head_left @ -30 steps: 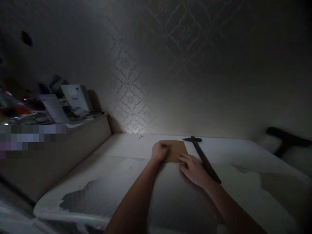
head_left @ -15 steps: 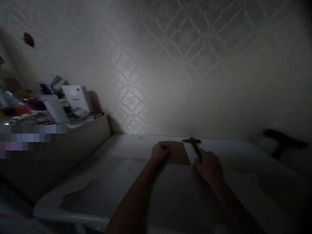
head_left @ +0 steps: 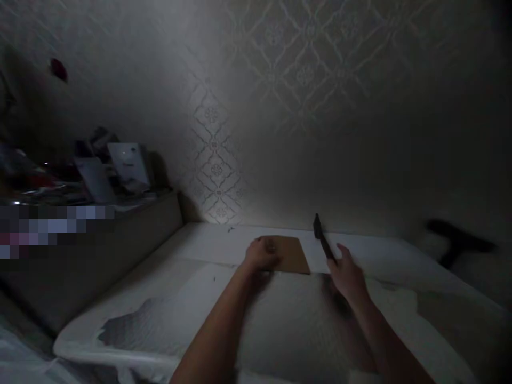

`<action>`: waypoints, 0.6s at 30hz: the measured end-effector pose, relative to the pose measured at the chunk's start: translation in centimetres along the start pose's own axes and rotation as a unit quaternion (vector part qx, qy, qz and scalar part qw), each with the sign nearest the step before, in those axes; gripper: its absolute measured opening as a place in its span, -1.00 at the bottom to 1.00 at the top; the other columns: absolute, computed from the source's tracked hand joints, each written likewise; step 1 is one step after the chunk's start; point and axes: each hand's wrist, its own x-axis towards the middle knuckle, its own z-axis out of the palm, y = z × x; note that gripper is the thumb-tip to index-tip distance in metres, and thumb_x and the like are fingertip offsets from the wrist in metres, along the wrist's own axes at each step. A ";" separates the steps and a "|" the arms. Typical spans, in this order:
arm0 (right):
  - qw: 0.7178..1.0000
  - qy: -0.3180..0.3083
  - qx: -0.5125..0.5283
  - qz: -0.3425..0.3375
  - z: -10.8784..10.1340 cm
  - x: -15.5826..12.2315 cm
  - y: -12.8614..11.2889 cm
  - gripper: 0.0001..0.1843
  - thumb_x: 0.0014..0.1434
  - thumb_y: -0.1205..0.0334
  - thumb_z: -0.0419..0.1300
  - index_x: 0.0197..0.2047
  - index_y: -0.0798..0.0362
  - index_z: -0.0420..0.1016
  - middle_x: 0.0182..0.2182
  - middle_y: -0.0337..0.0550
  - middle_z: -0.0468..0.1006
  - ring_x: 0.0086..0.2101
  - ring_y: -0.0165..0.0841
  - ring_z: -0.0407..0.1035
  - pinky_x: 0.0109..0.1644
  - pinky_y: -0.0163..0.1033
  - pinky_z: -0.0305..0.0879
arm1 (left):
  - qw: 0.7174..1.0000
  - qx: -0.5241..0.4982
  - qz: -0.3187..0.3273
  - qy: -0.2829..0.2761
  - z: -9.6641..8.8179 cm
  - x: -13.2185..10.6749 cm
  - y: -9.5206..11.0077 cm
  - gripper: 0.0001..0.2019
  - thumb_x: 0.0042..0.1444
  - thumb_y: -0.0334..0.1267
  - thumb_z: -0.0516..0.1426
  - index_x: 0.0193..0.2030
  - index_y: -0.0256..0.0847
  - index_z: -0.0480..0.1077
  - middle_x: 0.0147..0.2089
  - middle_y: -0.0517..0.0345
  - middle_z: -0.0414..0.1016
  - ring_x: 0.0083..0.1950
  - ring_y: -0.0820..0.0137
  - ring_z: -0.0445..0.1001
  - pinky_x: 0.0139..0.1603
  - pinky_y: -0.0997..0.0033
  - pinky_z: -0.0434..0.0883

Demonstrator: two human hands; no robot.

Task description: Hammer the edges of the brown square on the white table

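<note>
A small brown board lies flat on the white tabletop near the patterned wall. My left hand rests on the board's left edge with its fingers curled down on it. My right hand is closed round the handle of a dark hammer, which is lifted off the table with its head pointing up and away, just right of the board. The room is dim and the fingers show only roughly.
A low shelf at the left carries white boxes and clutter. A dark T-shaped object lies at the far right of the table. The tabletop coating is worn through to a grey patch near the front left edge.
My right hand left the board's lower right corner, moved right onto the hammer handle, and has lifted the hammer off the table. My left hand stayed on the board.
</note>
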 end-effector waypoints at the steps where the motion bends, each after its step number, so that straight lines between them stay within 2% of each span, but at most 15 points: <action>1: 0.999 0.002 0.036 0.011 0.1 0.1 -0.1 -0.36 0.17 0.15 0.00 0.30 0.14 0.16 -0.32 -0.01 0.62 -0.34 -0.15 0.54 -0.25 -0.11 0.41 | 0.999 0.037 -0.008 -0.017 -0.1 -0.3 0.1 -0.18 -0.17 0.00 0.33 0.27 -0.23 0.28 0.32 -0.17 0.27 0.34 0.03 0.20 0.30 0.18 0.18; 4: 0.992 -0.006 0.124 -0.013 0.2 0.0 -1.0 -0.34 0.12 0.10 0.09 0.28 0.10 0.23 -0.21 -0.02 0.63 -0.20 -0.16 0.54 -0.12 -0.11 0.43 | 0.988 0.132 -0.054 -0.067 -0.3 -1.2 0.3 0.09 -0.21 0.18 0.30 0.39 -0.36 0.03 0.45 -0.38 -0.11 0.45 -0.12 -0.13 0.37 -0.07 -0.05; 6: 0.984 -0.032 0.167 -0.059 0.0 -0.3 -1.9 -0.36 0.12 0.12 0.08 0.26 0.10 0.27 -0.08 0.01 0.60 -0.09 -0.16 0.51 -0.02 -0.10 0.42 | 0.980 0.166 -0.065 -0.090 -0.3 -1.6 0.3 0.10 -0.14 0.22 0.25 0.42 -0.36 -0.07 0.47 -0.39 -0.24 0.46 -0.13 -0.24 0.36 -0.21 -0.12; 8: 0.975 -0.058 0.194 -0.095 -0.4 -0.7 -2.8 -0.40 0.14 0.17 0.07 0.26 0.07 0.30 0.02 -0.01 0.56 0.01 -0.17 0.46 0.07 -0.08 0.38 | 0.977 0.181 -0.064 -0.091 -0.3 -1.6 0.3 0.04 -0.08 0.26 0.19 0.42 -0.29 -0.06 0.47 -0.36 -0.22 0.47 -0.10 -0.23 0.34 -0.26 -0.14; 11: 0.961 -0.097 0.215 -0.144 -0.6 -1.4 -3.8 -0.44 0.16 0.22 0.08 0.25 0.00 0.34 0.11 -0.10 0.50 0.12 -0.19 0.36 0.19 -0.04 0.28 | 0.977 0.195 -0.058 -0.062 -0.3 -1.5 0.1 -0.08 -0.03 0.31 0.11 0.37 -0.22 0.06 0.45 -0.31 -0.08 0.45 -0.10 -0.14 0.32 -0.30 -0.12; 14: 0.950 -0.141 0.218 -0.174 -0.4 -2.2 -4.3 -0.44 0.17 0.26 0.09 0.26 0.01 0.33 0.13 -0.13 0.48 0.13 -0.19 0.35 0.21 -0.02 0.26 | 0.979 0.195 -0.054 -0.041 -0.4 -1.4 -0.1 -0.13 -0.01 0.32 0.07 0.33 -0.20 0.11 0.42 -0.30 0.03 0.43 -0.10 -0.07 0.29 -0.34 -0.08; 18: 0.947 -0.165 0.192 -0.196 -0.1 -2.7 -4.5 -0.43 0.18 0.28 0.08 0.27 0.03 0.31 0.09 -0.08 0.52 0.09 -0.17 0.40 0.18 -0.02 0.30 | 0.981 0.180 -0.059 -0.044 -0.4 -1.4 -0.1 -0.13 0.00 0.31 0.07 0.35 -0.19 0.08 0.43 -0.30 -0.02 0.43 -0.11 -0.09 0.29 -0.35 -0.10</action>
